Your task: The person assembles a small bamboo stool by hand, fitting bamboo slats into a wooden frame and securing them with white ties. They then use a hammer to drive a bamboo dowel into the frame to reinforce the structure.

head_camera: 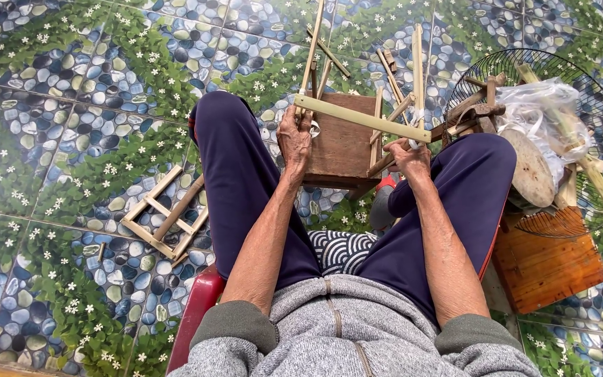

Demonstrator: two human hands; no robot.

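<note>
I sit on a red stool (193, 311) with my knees apart. My left hand (294, 139) grips one end of a bamboo stick frame (361, 119), and my right hand (407, 155) grips the frame's other side near a pale strip of binding. The frame's long pale bar runs across between my hands, with thinner sticks rising from it. It hangs just over a small brown wooden block (343, 146) that stands on the floor between my knees.
A finished small bamboo frame (165, 213) lies on the patterned pebble-and-flower floor at left. At right a wire fan guard (581, 91) holds a plastic bag (546, 112), wood scraps and tools, above an orange wooden box (546, 269).
</note>
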